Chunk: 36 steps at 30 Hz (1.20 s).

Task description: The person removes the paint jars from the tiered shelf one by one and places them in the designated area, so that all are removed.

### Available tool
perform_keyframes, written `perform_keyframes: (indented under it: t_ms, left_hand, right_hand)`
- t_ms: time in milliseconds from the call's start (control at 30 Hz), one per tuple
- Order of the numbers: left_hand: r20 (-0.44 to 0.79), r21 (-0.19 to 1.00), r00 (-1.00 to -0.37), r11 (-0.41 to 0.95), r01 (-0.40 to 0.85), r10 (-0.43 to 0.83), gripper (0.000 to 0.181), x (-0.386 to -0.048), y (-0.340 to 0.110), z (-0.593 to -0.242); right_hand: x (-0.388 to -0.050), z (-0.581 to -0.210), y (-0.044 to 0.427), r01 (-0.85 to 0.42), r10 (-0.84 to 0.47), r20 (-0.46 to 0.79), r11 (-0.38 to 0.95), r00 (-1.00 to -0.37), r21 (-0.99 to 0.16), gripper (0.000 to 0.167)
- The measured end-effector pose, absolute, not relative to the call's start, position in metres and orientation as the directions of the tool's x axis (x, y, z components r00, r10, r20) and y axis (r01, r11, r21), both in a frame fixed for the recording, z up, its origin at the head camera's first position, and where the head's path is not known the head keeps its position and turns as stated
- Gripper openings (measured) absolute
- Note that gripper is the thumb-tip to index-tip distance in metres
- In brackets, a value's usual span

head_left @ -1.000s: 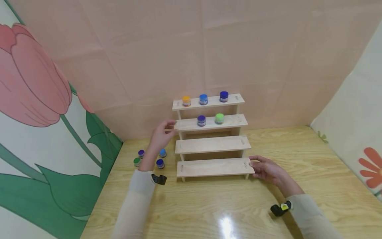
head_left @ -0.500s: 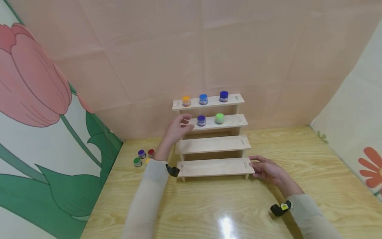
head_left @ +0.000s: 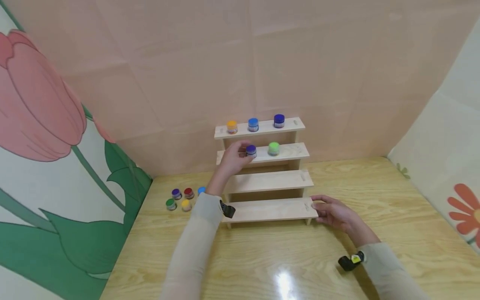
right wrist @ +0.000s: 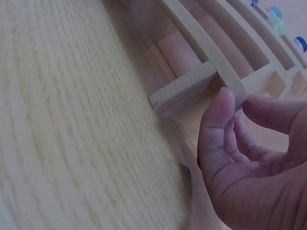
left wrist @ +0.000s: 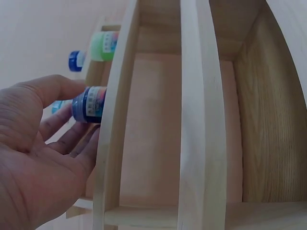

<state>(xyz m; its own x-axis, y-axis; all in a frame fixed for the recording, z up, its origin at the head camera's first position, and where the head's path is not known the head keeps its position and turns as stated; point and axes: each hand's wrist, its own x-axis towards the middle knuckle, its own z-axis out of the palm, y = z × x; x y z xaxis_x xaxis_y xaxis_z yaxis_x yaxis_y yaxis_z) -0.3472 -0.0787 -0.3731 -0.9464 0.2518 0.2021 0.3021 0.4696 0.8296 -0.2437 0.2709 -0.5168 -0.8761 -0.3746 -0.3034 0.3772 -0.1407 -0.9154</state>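
A stepped wooden display rack (head_left: 268, 181) stands on the table. On its second tier from the top is a small paint jar with a dark purple-blue lid (head_left: 251, 151). My left hand (head_left: 231, 160) has its thumb and fingers around that jar, which still sits on the tier; in the left wrist view the thumb is at the lid (left wrist: 79, 108). A green-lidded jar (head_left: 273, 148) stands just right of it. My right hand (head_left: 335, 214) pinches the right end of the lowest tier between thumb and fingers, seen closely in the right wrist view.
The top tier carries an orange jar (head_left: 232, 127), a light blue jar (head_left: 253, 124) and a dark blue jar (head_left: 279, 121). Several more jars, among them a green one (head_left: 171, 204) and a red one (head_left: 189, 193), stand on the table left of the rack.
My left hand has moved right along the second tier, from its left end to the dark purple-blue jar, and its fingers have come around it. The right hand stays at the lowest tier.
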Motion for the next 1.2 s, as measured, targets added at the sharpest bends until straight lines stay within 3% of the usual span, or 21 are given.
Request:
perform_keyframes:
  t_ms: [367, 633, 833, 1200]
  left_hand:
    - [0.174, 0.819, -0.962, 0.512, 0.261, 0.212, 0.047, -0.35, -0.074, -0.375]
    - [0.26, 0.792, -0.936, 0.502, 0.348, 0.239, 0.043, -0.347, -0.079, -0.375]
    - [0.319, 0.778, -0.903, 0.465, 0.423, 0.288, 0.041, -0.332, -0.101, -0.376]
    - [0.298, 0.791, -0.911, 0.46, 0.403, 0.287, 0.041, -0.291, -0.164, -0.377]
  right_hand:
    - [-0.245, -0.518, 0.271, 0.383, -0.387, -0.303, -0.147, -0.871, -0.912, 0.022]
    - [-0.246, -0.519, 0.272, 0.383, -0.393, -0.303, -0.143, -0.868, -0.913, 0.022]
    - [-0.246, -0.518, 0.271, 0.386, -0.39, -0.307, -0.141, -0.868, -0.912, 0.021]
    - [-0.248, -0.52, 0.272, 0.387, -0.4, -0.307, -0.137, -0.863, -0.912, 0.022]
